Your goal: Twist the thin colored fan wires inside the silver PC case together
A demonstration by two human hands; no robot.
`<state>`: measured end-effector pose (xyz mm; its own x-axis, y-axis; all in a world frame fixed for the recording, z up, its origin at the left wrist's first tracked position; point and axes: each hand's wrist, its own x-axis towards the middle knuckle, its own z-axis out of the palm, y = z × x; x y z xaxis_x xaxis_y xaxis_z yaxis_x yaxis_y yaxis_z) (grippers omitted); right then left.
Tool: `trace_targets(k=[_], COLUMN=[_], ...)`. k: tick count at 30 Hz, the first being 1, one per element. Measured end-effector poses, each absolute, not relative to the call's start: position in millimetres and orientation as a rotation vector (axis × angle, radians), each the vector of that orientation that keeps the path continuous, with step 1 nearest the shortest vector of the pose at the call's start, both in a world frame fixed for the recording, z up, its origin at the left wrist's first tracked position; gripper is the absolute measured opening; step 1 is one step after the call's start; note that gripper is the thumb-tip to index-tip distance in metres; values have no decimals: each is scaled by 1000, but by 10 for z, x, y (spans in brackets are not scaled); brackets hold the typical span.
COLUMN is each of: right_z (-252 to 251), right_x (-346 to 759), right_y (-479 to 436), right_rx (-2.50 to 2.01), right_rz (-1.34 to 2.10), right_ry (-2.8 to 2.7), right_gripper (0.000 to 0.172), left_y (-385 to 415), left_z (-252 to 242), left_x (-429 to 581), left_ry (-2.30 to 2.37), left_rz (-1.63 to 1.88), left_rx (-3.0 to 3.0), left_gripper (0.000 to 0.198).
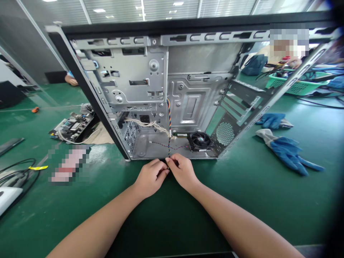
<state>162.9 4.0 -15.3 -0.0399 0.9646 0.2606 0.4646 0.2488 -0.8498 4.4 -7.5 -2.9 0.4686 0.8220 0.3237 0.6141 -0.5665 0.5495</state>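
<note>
An open grey metal computer case (150,75) lies on the green table, its inside facing me. A multicoloured twisted cable (169,122) runs down from the case's middle to its front edge. My left hand (150,177) and my right hand (182,170) meet at that edge, both pinched on the cable's lower end. A black cooler fan (200,140) lies on the case floor just beyond my right hand, with thin red and black wires (161,145) beside it. A bundle of beige wires (146,123) hangs inside the case at left.
A circuit board (73,127) lies left of the case on the green table (242,200). Blue work gloves (288,152) lie at right. A green basket (295,86) with cables stands at the back right, near another person. Black cables (16,175) lie at far left.
</note>
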Motion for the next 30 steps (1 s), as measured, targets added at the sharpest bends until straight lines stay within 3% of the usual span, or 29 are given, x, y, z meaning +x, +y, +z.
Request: trace_targets(k=[30], right_z=[-169], right_x=[1620], right_y=[56], right_rx=[-1281], right_rz=[695], right_ry=[-1777], right_gripper=[29], left_y=[-70], left_z=[-36], left_x=[42], left_ry=[1229], left_rz=[816], left_rx=[2331], left_gripper=[7])
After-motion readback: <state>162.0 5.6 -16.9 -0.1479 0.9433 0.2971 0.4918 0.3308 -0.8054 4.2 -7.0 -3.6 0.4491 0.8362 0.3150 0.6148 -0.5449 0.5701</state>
